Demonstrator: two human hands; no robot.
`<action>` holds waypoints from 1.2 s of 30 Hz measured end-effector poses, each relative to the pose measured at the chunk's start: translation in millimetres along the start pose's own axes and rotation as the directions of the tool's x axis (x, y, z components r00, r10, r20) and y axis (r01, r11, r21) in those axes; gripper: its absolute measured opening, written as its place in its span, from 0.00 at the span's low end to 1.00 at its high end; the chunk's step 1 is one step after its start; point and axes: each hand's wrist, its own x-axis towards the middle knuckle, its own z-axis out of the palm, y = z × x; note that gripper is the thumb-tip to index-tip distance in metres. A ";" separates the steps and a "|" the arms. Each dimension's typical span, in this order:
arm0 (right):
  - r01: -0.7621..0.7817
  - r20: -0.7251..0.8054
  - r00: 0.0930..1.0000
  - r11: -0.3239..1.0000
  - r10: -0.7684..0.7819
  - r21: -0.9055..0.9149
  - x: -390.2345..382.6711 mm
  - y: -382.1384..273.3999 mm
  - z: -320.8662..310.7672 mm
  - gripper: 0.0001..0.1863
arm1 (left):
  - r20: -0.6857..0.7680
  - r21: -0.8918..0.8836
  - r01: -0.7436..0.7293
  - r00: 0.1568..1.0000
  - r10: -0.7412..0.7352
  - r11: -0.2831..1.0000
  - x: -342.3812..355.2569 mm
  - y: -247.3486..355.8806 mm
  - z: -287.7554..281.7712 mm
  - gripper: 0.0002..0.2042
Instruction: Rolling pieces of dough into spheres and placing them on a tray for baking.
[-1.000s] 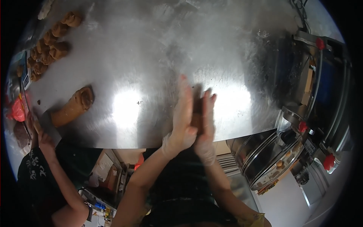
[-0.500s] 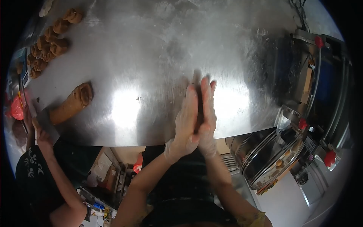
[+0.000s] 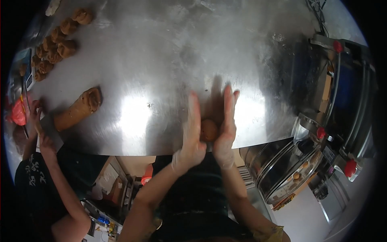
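Observation:
Both my hands wear clear plastic gloves and stand upright, palms facing, at the near edge of the metal table. A round brown dough ball (image 3: pixel 209 130) sits between them, close to the heels of the palms. My left hand (image 3: pixel 192 131) is open along its left side, fingers stretched straight. Along the ball's right side is my right hand (image 3: pixel 226 131), also open with straight fingers. Both palms appear to touch the ball; whether it rests on the table cannot be told.
A thick brown dough log (image 3: pixel 78 111) lies at left, beside a co-worker's hands (image 3: pixel 46 141) and a blade-like scraper (image 3: pixel 51 129). Several dough pieces (image 3: pixel 66 48) sit at far left. Round metal sieves or trays (image 3: pixel 282 173) and a machine with red knobs (image 3: pixel 338 46) stand at right.
My hands have moved apart from nearly pressed together, and the dough ball now shows between them. The co-worker's far hand has come up into view by the log.

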 end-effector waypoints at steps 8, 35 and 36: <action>0.043 0.050 0.998 0.998 -0.045 0.038 19.1 -3.1 -5.1 0.59 | 0.031 -0.028 -0.101 0.994 0.102 0.994 -20.3 4.1 4.0 0.51; 0.090 -0.034 0.987 0.707 -0.159 -0.701 -45.2 -24.1 -10.1 0.30 | -0.114 0.460 -0.105 0.978 0.175 0.882 5.3 6.4 -40.4 0.20; 0.108 -0.042 0.983 0.745 -0.179 -0.659 -48.2 -17.8 -7.8 0.30 | -0.100 0.513 -0.145 0.969 0.226 0.846 3.8 1.3 -42.9 0.20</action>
